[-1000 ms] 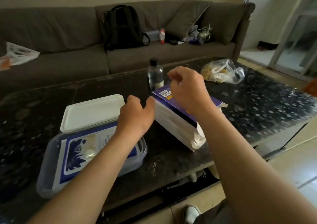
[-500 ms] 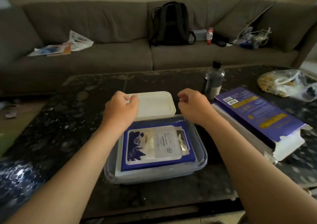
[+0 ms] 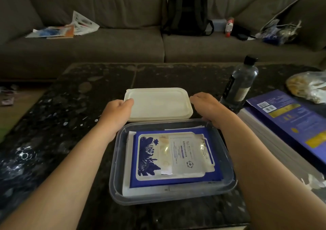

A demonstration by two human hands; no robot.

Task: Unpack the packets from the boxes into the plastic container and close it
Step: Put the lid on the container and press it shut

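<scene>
A clear plastic container (image 3: 115, 161) stands in the middle of the dark table, holding a stack of blue-and-white packets (image 3: 174, 156). Its white lid (image 3: 158, 104) lies flat just behind it. My left hand (image 3: 115, 114) grips the lid's left edge, thumb on top. My right hand (image 3: 209, 107) holds the lid's right edge with curled fingers. A purple box (image 3: 289, 122) lies on its side at the right, its open end toward me.
A dark water bottle (image 3: 241, 83) stands right of the lid, close to my right hand. A plastic bag of food (image 3: 311, 87) lies at the far right. Behind the table, a sofa carries a black backpack (image 3: 187, 9) and papers (image 3: 70, 27).
My right hand has left the purple box. Both hands have moved to the white lid's two side edges. My view has turned left, centring on the container.
</scene>
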